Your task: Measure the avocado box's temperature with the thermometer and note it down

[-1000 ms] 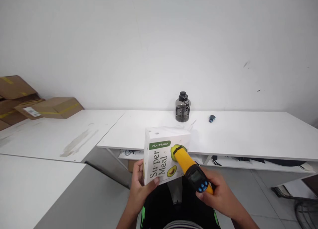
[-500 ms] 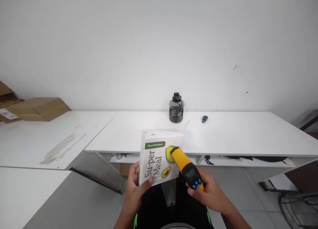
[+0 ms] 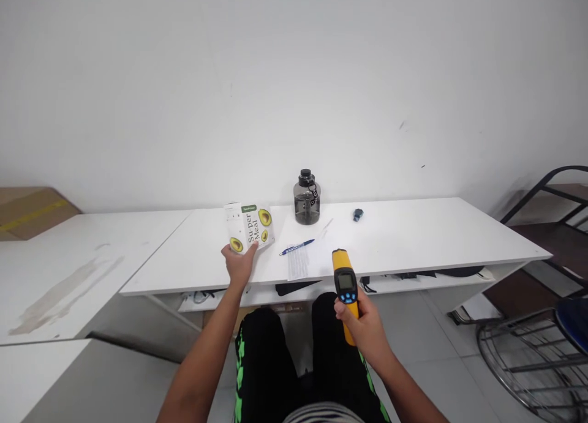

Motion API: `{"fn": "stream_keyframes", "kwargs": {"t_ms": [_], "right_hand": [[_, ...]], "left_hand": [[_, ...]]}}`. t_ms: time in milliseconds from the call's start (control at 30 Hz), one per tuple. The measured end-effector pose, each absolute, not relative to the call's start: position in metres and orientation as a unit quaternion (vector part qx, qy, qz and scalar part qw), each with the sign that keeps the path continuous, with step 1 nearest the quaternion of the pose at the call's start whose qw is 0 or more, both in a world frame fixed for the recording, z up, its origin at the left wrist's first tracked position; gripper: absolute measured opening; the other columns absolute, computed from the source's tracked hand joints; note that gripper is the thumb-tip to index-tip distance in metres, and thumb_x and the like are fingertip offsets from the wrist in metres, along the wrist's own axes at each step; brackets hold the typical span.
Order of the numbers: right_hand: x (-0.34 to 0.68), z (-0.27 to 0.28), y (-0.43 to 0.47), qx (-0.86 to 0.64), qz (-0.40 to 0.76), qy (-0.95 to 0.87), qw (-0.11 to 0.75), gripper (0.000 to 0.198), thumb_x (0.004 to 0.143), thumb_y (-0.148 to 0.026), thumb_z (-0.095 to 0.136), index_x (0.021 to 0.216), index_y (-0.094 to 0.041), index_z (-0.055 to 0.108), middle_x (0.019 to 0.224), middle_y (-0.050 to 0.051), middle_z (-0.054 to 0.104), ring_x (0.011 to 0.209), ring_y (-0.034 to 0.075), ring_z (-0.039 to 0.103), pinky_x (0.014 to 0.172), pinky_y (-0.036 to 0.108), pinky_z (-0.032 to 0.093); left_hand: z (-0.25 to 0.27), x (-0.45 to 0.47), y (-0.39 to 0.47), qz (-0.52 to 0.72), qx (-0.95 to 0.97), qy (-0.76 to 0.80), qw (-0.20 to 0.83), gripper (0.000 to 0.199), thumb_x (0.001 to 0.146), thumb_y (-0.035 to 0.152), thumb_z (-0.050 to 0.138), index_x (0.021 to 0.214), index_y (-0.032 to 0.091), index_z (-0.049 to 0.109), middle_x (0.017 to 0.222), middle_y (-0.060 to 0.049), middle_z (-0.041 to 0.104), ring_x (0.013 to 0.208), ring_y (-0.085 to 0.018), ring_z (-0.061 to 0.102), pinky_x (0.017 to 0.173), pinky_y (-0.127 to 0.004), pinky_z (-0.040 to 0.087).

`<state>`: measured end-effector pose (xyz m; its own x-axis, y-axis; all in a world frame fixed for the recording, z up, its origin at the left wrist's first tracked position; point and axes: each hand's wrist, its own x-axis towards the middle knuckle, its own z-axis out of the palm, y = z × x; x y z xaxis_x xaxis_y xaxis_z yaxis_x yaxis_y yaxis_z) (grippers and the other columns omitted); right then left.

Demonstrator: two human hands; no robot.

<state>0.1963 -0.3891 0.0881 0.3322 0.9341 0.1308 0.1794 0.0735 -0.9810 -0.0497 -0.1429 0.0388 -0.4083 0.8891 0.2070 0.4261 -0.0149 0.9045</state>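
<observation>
My left hand [image 3: 239, 265] grips the lower edge of a white "Su-per Meal" box [image 3: 252, 227] with avocado pictures, over the left part of the white table [image 3: 390, 245]. Whether the box rests on the tabletop I cannot tell. My right hand [image 3: 365, 325] is wrapped round the handle of a yellow and black infrared thermometer [image 3: 345, 282], held in front of the table's edge with its nose pointing away from me. Between the hands, a blue pen [image 3: 296, 247] lies across the top of a printed paper slip [image 3: 297, 266].
A dark, see-through water jug [image 3: 307, 201] stands near the wall. To its right lies a small dark object, perhaps a watch [image 3: 358, 215]. A cardboard box [image 3: 37, 212] sits at far left. Cables and dark items fill the shelf below. A metal-framed chair [image 3: 528, 355] stands at right.
My left hand has carried the box forward and left, away from the thermometer. My right hand has drawn the thermometer slightly back and turned it more upright. The pen and slip have come into view.
</observation>
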Motion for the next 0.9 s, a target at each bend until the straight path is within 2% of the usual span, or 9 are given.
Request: {"fn": "stream_keyframes", "kwargs": {"t_ms": [133, 300, 400, 500, 600, 667, 767, 833, 900], "right_hand": [[0.195, 0.081, -0.385, -0.611, 0.319, -0.461, 0.559, 0.041, 0.078, -0.063, 0.063, 0.085, -0.023, 0.061, 0.075, 0.002, 0.063, 0.066, 0.018, 0.058, 0.066, 0.031, 0.052], [0.196, 0.081, -0.381, -0.634, 0.306, -0.473, 0.529, 0.041, 0.078, -0.063, 0.062, 0.08, -0.022, 0.061, 0.072, 0.003, 0.063, 0.065, 0.02, 0.059, 0.065, 0.031, 0.05], [0.216, 0.079, -0.369, -0.663, 0.294, -0.479, 0.494, 0.044, 0.079, -0.061, 0.062, 0.098, -0.021, 0.065, 0.079, 0.004, 0.067, 0.07, 0.022, 0.061, 0.065, 0.032, 0.05], [0.253, 0.07, -0.341, -0.683, 0.276, -0.513, 0.441, 0.056, 0.082, -0.057, 0.058, 0.125, -0.021, 0.059, 0.097, 0.006, 0.07, 0.084, 0.025, 0.065, 0.074, 0.035, 0.052], [0.291, 0.059, -0.307, -0.75, 0.214, -0.533, 0.328, 0.062, 0.086, -0.055, 0.051, 0.135, -0.018, 0.051, 0.119, 0.011, 0.066, 0.107, 0.029, 0.062, 0.089, 0.039, 0.049], [0.307, 0.054, -0.288, -0.808, 0.144, -0.532, 0.21, 0.063, 0.091, -0.048, 0.046, 0.142, -0.012, 0.043, 0.124, 0.017, 0.063, 0.11, 0.033, 0.061, 0.089, 0.042, 0.047], [0.314, 0.048, -0.271, -0.844, 0.03, -0.531, 0.073, 0.061, 0.095, -0.037, 0.04, 0.145, -0.003, 0.035, 0.118, 0.024, 0.063, 0.107, 0.037, 0.061, 0.085, 0.047, 0.047], [0.314, 0.043, -0.265, -0.848, -0.004, -0.529, 0.034, 0.058, 0.096, -0.037, 0.04, 0.144, -0.004, 0.037, 0.113, 0.023, 0.064, 0.106, 0.037, 0.061, 0.083, 0.047, 0.047], [0.315, 0.036, -0.262, -0.849, -0.017, -0.527, 0.026, 0.056, 0.096, -0.039, 0.041, 0.142, -0.006, 0.041, 0.112, 0.022, 0.064, 0.107, 0.036, 0.061, 0.082, 0.044, 0.047]], "left_hand": [[0.026, -0.047, -0.137, 0.446, 0.536, 0.67, 0.255, 0.073, 0.066, 0.053, 0.076, 0.115, 0.023, 0.032, 0.113, -0.008, 0.057, 0.103, -0.024, 0.061, 0.087, -0.04, 0.049], [0.019, -0.049, -0.139, 0.394, 0.572, 0.678, 0.241, 0.066, 0.065, 0.053, 0.076, 0.108, 0.023, 0.037, 0.111, -0.008, 0.059, 0.101, -0.025, 0.062, 0.08, -0.037, 0.049], [0.018, -0.05, -0.14, 0.403, 0.573, 0.672, 0.24, 0.063, 0.067, 0.052, 0.075, 0.109, 0.022, 0.038, 0.114, -0.009, 0.06, 0.103, -0.025, 0.062, 0.079, -0.035, 0.049], [0.018, -0.051, -0.14, 0.4, 0.573, 0.673, 0.242, 0.063, 0.067, 0.052, 0.074, 0.11, 0.022, 0.039, 0.117, -0.009, 0.06, 0.103, -0.025, 0.062, 0.078, -0.035, 0.049], [0.017, -0.051, -0.14, 0.398, 0.573, 0.674, 0.242, 0.064, 0.067, 0.051, 0.075, 0.111, 0.023, 0.039, 0.117, -0.009, 0.061, 0.103, -0.025, 0.062, 0.078, -0.035, 0.049], [0.016, -0.052, -0.139, 0.403, 0.574, 0.669, 0.248, 0.064, 0.067, 0.051, 0.075, 0.111, 0.023, 0.039, 0.116, -0.008, 0.061, 0.101, -0.025, 0.062, 0.078, -0.035, 0.05], [0.014, -0.053, -0.136, 0.409, 0.578, 0.668, 0.231, 0.061, 0.067, 0.05, 0.074, 0.111, 0.022, 0.041, 0.115, -0.009, 0.062, 0.102, -0.026, 0.062, 0.083, -0.038, 0.049], [0.012, -0.053, -0.134, 0.4, 0.58, 0.686, 0.182, 0.058, 0.067, 0.049, 0.074, 0.108, 0.021, 0.045, 0.114, -0.011, 0.062, 0.115, -0.031, 0.057, 0.095, -0.045, 0.044], [0.011, -0.052, -0.131, 0.386, 0.58, 0.705, 0.133, 0.055, 0.067, 0.048, 0.074, 0.106, 0.019, 0.048, 0.117, -0.014, 0.061, 0.131, -0.038, 0.044, 0.107, -0.053, 0.032]]}}
